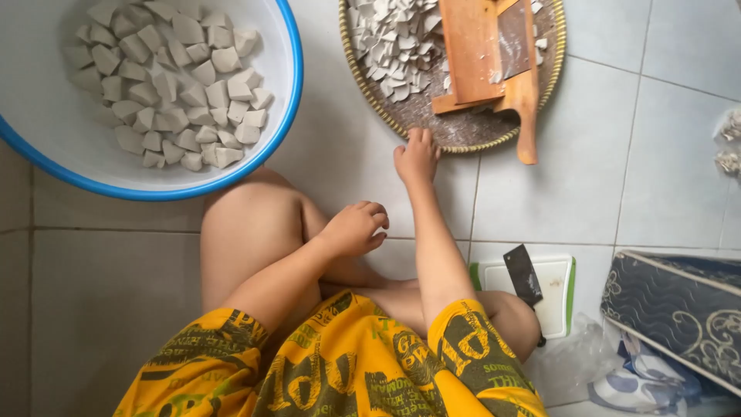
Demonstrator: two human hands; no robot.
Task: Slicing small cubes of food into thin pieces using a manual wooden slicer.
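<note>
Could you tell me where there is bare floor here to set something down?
Bare tile lies right of the woven tray, above the cutting board, and left of the knee, below the basin. It is crowded between basin and tray, where the right hand touches the rim, and by the cushion.

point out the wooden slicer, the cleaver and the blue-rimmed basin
wooden slicer [472,54]: head view, on its flat board.
cleaver [522,276]: head view, middle of the dark blade.
blue-rimmed basin [287,108]: head view, on its right-hand rim.
</note>
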